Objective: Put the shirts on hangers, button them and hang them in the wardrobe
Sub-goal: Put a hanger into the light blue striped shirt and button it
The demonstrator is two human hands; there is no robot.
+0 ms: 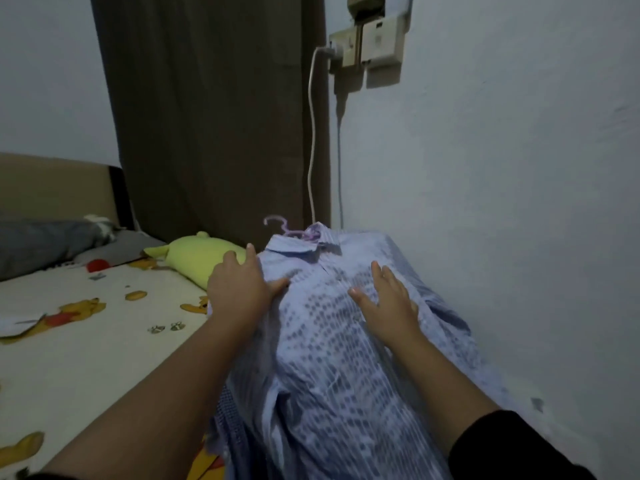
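Left hand [239,289] and right hand [389,299] spread flat, pressing blue shirt [329,341] on bed [86,341] beside wall. Hanger [287,228] already inside collar. Buttoning unclear; wardrobe hanging remains.

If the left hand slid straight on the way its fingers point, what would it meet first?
Probably the green plush pillow. The left hand lies at the striped shirt's edge with its fingers already reaching that pillow; depth is unclear.
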